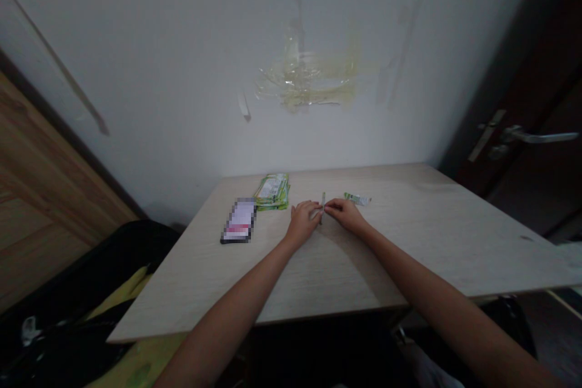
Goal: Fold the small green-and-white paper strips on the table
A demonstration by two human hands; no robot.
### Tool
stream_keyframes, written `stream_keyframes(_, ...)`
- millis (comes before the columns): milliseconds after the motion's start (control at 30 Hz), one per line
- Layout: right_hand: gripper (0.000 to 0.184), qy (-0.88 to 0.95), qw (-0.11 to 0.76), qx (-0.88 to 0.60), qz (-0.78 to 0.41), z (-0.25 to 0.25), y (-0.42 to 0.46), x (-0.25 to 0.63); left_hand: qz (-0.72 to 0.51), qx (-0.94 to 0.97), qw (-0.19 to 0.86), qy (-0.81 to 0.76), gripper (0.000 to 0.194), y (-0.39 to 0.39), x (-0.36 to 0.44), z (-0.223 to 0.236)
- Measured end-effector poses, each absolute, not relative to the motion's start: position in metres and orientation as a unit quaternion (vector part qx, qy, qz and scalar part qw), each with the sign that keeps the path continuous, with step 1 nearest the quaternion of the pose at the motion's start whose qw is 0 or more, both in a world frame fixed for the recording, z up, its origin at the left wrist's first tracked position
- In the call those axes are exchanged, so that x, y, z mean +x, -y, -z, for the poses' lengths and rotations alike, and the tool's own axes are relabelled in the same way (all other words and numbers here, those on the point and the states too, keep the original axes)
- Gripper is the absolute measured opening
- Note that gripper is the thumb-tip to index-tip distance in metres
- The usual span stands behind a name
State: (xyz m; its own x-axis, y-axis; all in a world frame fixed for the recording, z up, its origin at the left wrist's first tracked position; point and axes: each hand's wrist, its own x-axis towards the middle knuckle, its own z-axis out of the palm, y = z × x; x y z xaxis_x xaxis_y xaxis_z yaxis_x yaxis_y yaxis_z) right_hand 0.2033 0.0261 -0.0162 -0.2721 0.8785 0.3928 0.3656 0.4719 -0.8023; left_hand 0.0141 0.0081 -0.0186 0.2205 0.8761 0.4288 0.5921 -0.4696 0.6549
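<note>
One slim packet (324, 197) is between the hands, right of the green packet stack (273, 190); the right hand (345, 213) pinches it, while the grip of the left hand (303, 222) is too dim to judge.

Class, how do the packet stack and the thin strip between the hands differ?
The packet stack is broad and layered; the thin strip is narrow. The packet stack lies apart from both hands; the thin strip is between the left hand and right hand. Both show some green.
</note>
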Motion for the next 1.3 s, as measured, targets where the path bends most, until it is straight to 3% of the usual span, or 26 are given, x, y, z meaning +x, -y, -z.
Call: stream_keyframes(1300, 0.020, 0.734, 0.434, -0.424, -0.305, 0.0113, -0.0224, 0.2028, -0.419, 0.746, 0.215, -0.471, 0.022, -0.0092, 0.0120, 0.0143)
